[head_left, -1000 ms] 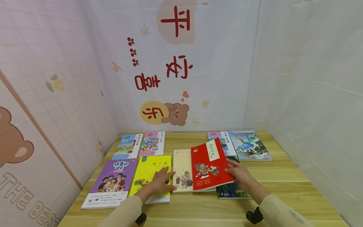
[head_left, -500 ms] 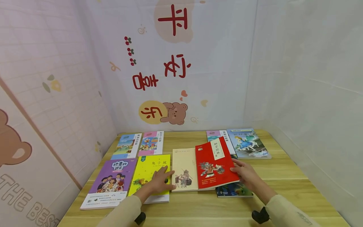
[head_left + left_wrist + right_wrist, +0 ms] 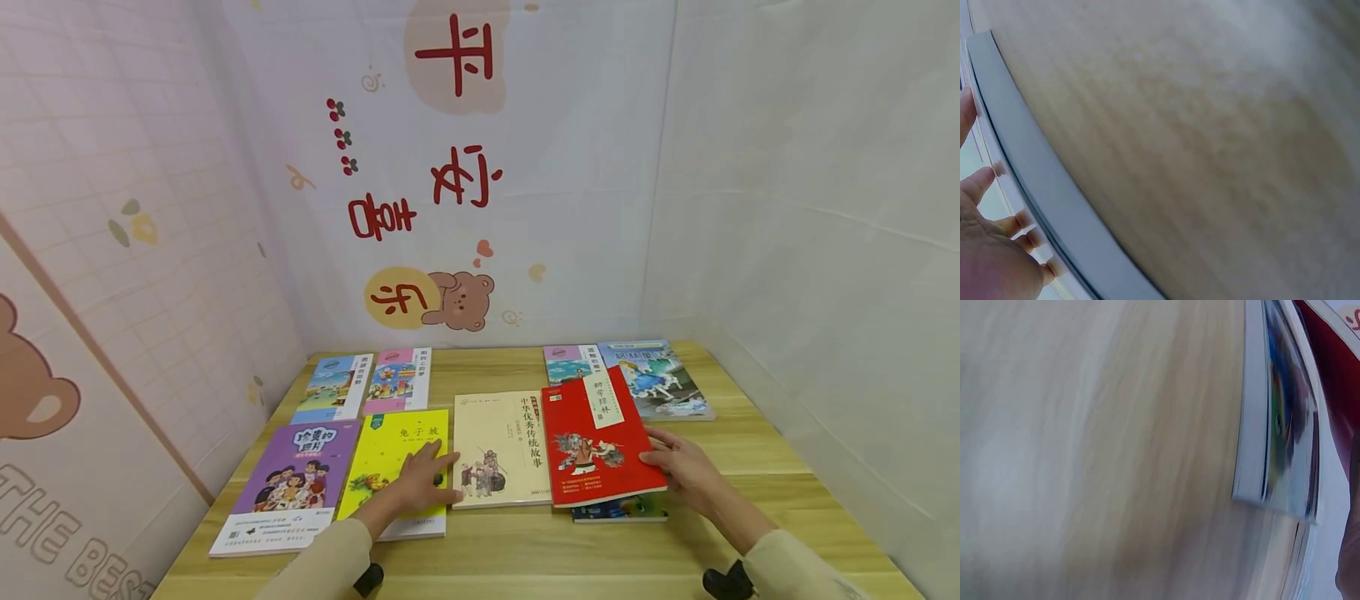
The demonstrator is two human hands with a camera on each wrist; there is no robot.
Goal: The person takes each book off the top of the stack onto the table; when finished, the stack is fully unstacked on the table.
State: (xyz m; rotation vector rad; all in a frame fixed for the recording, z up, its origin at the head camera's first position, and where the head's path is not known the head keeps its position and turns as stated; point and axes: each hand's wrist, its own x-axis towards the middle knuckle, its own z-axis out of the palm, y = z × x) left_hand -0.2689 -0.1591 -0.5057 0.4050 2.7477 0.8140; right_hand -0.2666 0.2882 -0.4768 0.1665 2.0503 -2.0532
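Observation:
My right hand (image 3: 686,471) pinches the right edge of a red book (image 3: 592,442), thumb on its cover. The book is slightly tilted and overlaps a dark illustrated book (image 3: 626,509), which it mostly hides. In the right wrist view, part of the hand (image 3: 1349,531) shows at the edge beside the red cover (image 3: 1335,369). My left hand (image 3: 412,483) lies over a yellow book (image 3: 390,446) with fingers spread, its fingertips at the left edge of a cream book (image 3: 495,450). The red book's left side meets the cream book's right edge.
A purple book (image 3: 303,467) lies left of the yellow one. Behind are a blue book (image 3: 332,390) and a pink book (image 3: 397,382) at left, another pink one (image 3: 566,367) and a light-blue storybook (image 3: 667,383) at right. Cloth walls (image 3: 570,167) enclose the wooden table (image 3: 757,475).
My right hand has moved the red book to the right, off the cream book, whose title now shows, and over the dark book. My left hand has stayed nearly in place.

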